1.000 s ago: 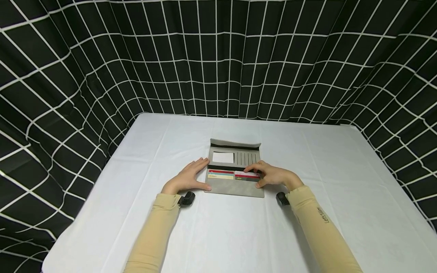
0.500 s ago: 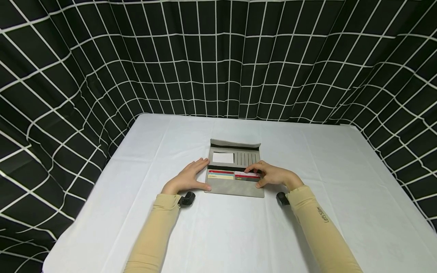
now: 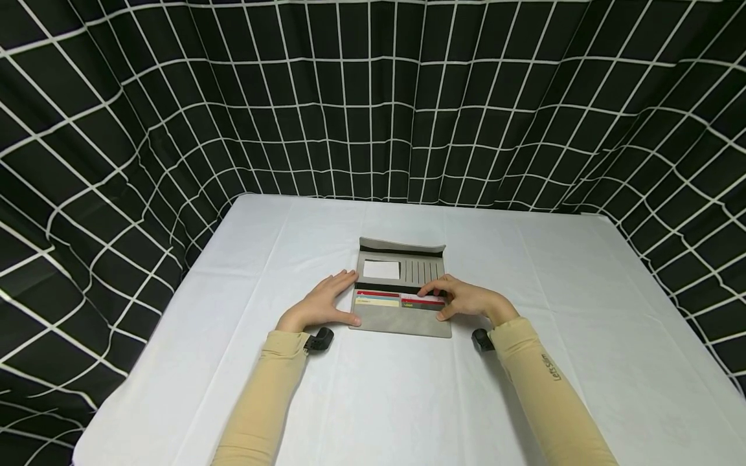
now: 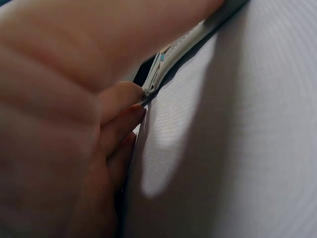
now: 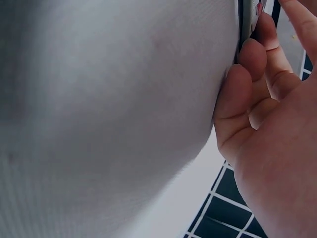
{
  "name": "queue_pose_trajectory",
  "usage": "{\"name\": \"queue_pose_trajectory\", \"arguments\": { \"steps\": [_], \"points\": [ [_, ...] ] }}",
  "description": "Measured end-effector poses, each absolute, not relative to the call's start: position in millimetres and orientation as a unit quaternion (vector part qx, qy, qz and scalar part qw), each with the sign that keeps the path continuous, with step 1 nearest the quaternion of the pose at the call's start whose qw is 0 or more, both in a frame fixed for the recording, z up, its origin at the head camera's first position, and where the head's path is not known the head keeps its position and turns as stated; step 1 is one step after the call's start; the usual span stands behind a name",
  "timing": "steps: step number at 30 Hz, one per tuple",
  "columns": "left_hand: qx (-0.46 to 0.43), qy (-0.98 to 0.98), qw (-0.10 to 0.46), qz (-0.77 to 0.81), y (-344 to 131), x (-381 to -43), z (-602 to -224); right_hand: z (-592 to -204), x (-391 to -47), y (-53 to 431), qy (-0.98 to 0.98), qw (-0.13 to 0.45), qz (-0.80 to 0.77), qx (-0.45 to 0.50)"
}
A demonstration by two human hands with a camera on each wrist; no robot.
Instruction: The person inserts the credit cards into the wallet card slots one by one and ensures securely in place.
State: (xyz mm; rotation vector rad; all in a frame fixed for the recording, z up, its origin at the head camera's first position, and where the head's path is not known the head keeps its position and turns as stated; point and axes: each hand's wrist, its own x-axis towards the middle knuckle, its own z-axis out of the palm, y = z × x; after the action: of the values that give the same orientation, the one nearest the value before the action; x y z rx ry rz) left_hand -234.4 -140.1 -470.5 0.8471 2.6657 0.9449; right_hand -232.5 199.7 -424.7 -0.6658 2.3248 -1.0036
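A grey wallet (image 3: 402, 321) lies unfolded on the white cloth, its far flap raised. Colored cards (image 3: 377, 301) fill its lower left pocket. In the lower right pocket, a pinkish-white card (image 3: 411, 296) shows above a red one and a dark one. My right hand (image 3: 469, 301) is over the wallet's right side, index fingertip on the pinkish-white card's top edge, thumb on the wallet near its right edge. My left hand (image 3: 317, 307) rests flat along the left edge, thumb touching the lower left corner. Fingers (image 4: 121, 96) meet the wallet's side in the left wrist view.
A white card (image 3: 381, 269) sits in the upper left window, beside a row of narrow slots (image 3: 422, 272). Black curtains (image 3: 384, 103) with a white grid stand behind and beside the table (image 3: 524, 259). Each wrist wears a small black camera (image 3: 319, 339).
The pinkish-white card has slid slightly down into its pocket, with my right index fingertip moving down along with it. My left hand and the wallet stay put.
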Motion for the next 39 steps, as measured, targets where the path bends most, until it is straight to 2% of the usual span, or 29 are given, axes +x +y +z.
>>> {"name": "queue_pose_trajectory", "arguments": {
  "steps": [19, 39],
  "points": [
    [0.283, 0.899, 0.096, 0.32, -141.5, -234.4, -470.9, -427.7, -229.6, 200.2, 0.858, 0.235, -0.398, -0.223],
    [0.286, 0.898, 0.097, 0.319, -140.2, -233.9, -470.1, -427.4, -229.7, 202.9, 0.861, 0.235, -0.386, -0.232]
  ]
}}
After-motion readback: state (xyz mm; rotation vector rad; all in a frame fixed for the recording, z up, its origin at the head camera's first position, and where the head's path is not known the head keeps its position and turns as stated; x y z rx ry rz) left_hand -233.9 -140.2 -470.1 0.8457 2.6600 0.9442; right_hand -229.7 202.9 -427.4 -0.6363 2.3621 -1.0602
